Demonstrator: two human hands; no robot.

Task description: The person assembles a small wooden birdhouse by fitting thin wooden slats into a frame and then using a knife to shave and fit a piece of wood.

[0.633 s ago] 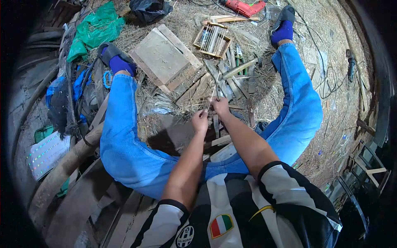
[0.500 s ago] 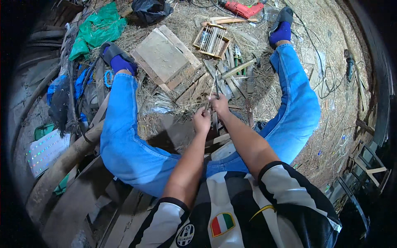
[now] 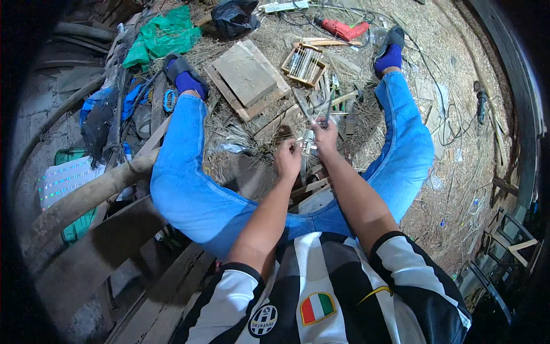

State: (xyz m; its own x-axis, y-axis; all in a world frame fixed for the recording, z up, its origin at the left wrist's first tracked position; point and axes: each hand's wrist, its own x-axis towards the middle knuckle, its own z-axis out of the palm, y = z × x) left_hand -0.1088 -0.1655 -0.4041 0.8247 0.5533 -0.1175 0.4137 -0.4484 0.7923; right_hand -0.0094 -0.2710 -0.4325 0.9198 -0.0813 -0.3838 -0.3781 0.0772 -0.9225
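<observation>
Straw-strewn floor [image 3: 458,178] carries a flat wooden box [image 3: 246,73]; red drill [image 3: 346,29] and small slatted wooden frame [image 3: 304,64] lie to its right. Right hand [image 3: 325,139]: grip closed round a slim dark tool [image 3: 330,108], tip pointing away from the body. Left hand [image 3: 288,159]: fingers bent, grip narrow; cannot tell whether it holds anything. Small pale piece [image 3: 308,141] sits between both hands.
</observation>
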